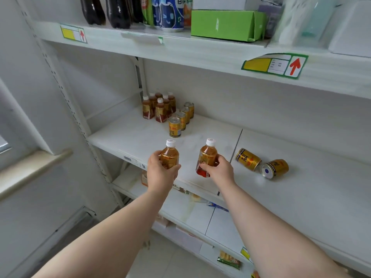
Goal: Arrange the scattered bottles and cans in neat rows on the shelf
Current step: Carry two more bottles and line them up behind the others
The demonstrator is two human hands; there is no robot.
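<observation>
The person is standing before the middle shelf (200, 137) and is holding one tea bottle in each hand, both near the front edge. The left hand (160, 169) is wrapping its fingers around the left bottle (170, 155), which is upright, and the right hand (218, 167) is gripping the right bottle (207, 157) by its lower body, and this one is leaning a little to the left. Both bottles are looking lifted above the shelf, though I cannot tell this for sure. At the back left corner, a group of small tea bottles (158, 107) is already standing in close rows, and just beside it to the right a line of gold cans (181, 119) is running toward the front, all upright. So I am judging that the task is well past the half. What is remaining, as far as the view is showing: the two bottles in the hands are needing a place in front of the bottle rows, and two fallen cans (261, 163) are lying on their sides to the right, touching or almost touching each other, well apart from the can line.
</observation>
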